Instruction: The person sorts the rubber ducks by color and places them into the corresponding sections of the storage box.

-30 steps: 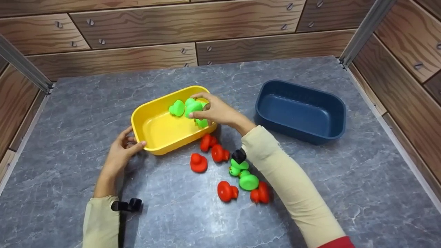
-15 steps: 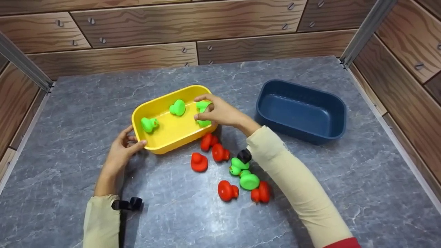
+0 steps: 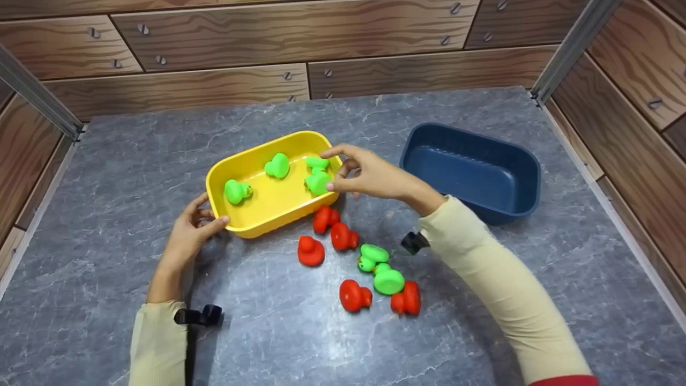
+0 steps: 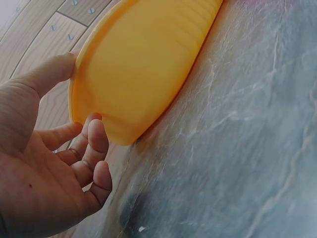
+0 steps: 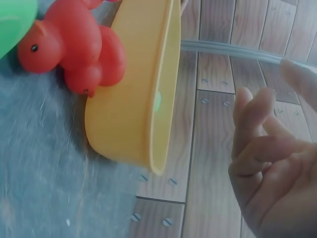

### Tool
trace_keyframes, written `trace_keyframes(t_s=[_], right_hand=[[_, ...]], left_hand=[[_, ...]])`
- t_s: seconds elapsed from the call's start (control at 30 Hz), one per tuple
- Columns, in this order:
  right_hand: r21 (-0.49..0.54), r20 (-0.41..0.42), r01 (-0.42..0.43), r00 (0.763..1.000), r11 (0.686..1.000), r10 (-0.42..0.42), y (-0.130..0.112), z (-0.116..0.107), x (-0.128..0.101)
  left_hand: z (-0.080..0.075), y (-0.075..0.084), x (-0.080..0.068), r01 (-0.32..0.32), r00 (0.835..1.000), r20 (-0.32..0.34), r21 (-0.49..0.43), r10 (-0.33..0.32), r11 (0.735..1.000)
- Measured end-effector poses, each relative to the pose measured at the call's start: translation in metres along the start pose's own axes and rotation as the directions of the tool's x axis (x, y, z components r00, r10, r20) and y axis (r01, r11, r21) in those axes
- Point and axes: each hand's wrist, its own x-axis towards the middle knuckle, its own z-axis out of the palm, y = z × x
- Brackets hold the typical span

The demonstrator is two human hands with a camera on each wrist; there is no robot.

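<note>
My left hand [image 3: 192, 233] grips the left end of a yellow tub [image 3: 257, 225], thumb and fingers against its corner; the left wrist view shows the fingers on the tub's end wall [image 4: 133, 69]. Inside the tub lie several green rubber ducks, one near the left end [image 3: 236, 191], one at the back [image 3: 277, 165] and others at the right end [image 3: 318, 183]. Over the tub's right rim hovers my right hand [image 3: 372, 171], fingers loosely bent. The right wrist view shows nothing in that hand [image 5: 272, 163].
Several red rubber ducks [image 3: 311, 251] and two green ones [image 3: 388, 280] lie in front of the tub on the grey marbled table [image 3: 257, 327]. A dark blue tub [image 3: 466, 177] stands at the right, behind my right forearm. Wood-patterned walls [image 3: 214, 37] enclose the back and sides.
My right hand has let go of a green duck, which now lies in the yellow tub's left end. That hand has then drawn back to the right. My left hand keeps its place.
</note>
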Motion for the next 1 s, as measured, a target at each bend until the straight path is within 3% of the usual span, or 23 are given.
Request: trace_keyframes(t_s=[0.3, 0.6, 0.77, 1.0], right_hand=[[-0.162, 0.124, 0.053, 0.992, 0.985, -0.033, -0.007, -0.007, -0.029], [-0.316, 0.210, 0.006, 0.976, 0.949, 0.063, 0.011, -0.008, -0.048], [-0.347, 0.259, 0.021, 0.963, 0.938, 0.074, 0.026, -0.006, -0.055], [-0.350, 0.340, 0.044, 0.937, 0.936, 0.083, 0.042, -0.004, -0.063]], left_hand=[[0.000, 0.000, 0.001, 0.020, 1.000, 0.003, -0.007, -0.020, 1.000], [0.000, 0.000, -0.001, 0.008, 1.000, -0.011, -0.006, -0.008, 1.000], [0.001, 0.000, 0.000, -0.018, 1.000, -0.004, -0.009, 0.018, 1.000], [0.001, 0.001, -0.001, -0.001, 1.000, -0.005, -0.003, 0.001, 1.000]])
